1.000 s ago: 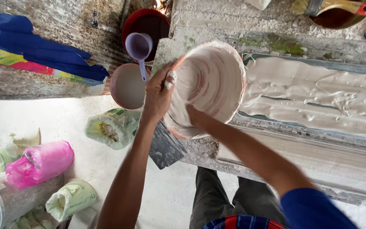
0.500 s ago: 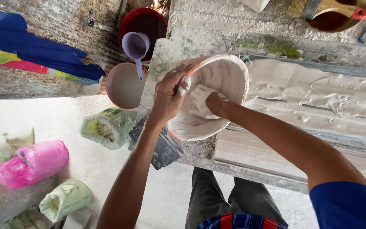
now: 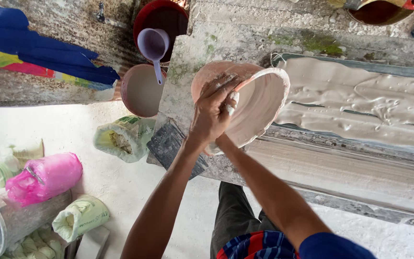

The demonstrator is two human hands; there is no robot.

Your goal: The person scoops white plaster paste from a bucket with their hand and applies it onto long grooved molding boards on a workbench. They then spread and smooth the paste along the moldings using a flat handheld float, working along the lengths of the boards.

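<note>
My left hand (image 3: 212, 114) grips the tilted, slurry-coated basin (image 3: 259, 103) by its rim; my right hand's state is hidden. Risk: the slick rim slips, spilling beyond the mould tray (image 3: 360, 103).

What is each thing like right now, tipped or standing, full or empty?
Pink bowl: tipped on its side over the tray, smeared with white paste.
Left hand: gripping the bowl's rim.
Right hand: hidden behind the left hand.
Tray: filled with wet white paste.
Purple scoop: resting in the red bucket.
Green sack: open, lying on the floor.
</note>
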